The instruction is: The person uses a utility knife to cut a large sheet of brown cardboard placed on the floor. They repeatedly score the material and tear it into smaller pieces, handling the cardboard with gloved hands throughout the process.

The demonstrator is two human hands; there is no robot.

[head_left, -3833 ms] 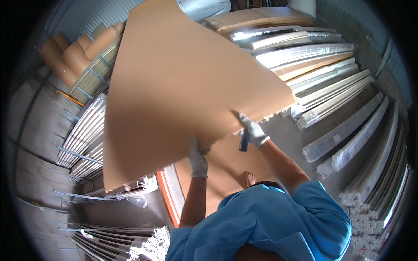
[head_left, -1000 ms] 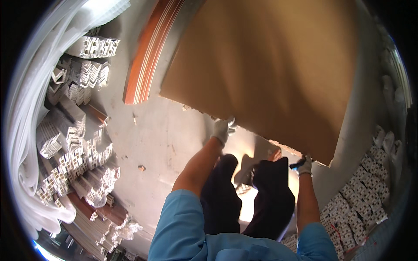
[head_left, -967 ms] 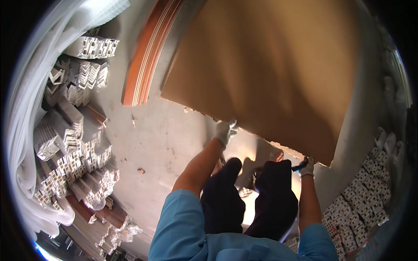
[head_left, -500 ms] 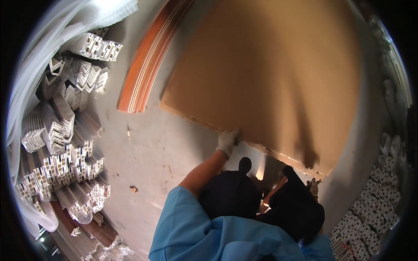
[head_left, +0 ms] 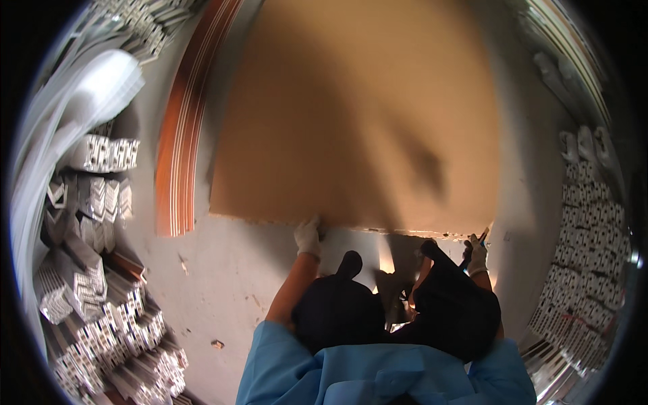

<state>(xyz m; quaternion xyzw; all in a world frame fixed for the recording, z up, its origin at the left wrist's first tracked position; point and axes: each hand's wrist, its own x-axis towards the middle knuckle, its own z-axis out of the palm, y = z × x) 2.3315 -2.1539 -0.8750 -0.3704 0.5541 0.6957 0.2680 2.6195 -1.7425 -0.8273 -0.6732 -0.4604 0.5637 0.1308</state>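
Note:
A large brown cardboard sheet (head_left: 358,115) lies low over the grey floor in front of me, its near edge torn and ragged. My left hand (head_left: 308,236), in a white glove, grips that near edge left of its middle. My right hand (head_left: 476,254), also gloved, holds the edge at the sheet's near right corner together with a small dark blue tool (head_left: 482,237). My knees in dark trousers (head_left: 405,304) are bent just below the edge.
A stack of long orange-brown strips (head_left: 179,155) lies on the floor left of the sheet. Bundles of white metal profiles (head_left: 88,256) are piled along the left. More profile ends (head_left: 590,236) stack up on the right. Bare concrete floor (head_left: 223,270) shows between them.
The cardboard sheet has come down from raised to nearly flat over the floor. I have crouched lower, my knees now bent under its near edge. Both hands keep their grip.

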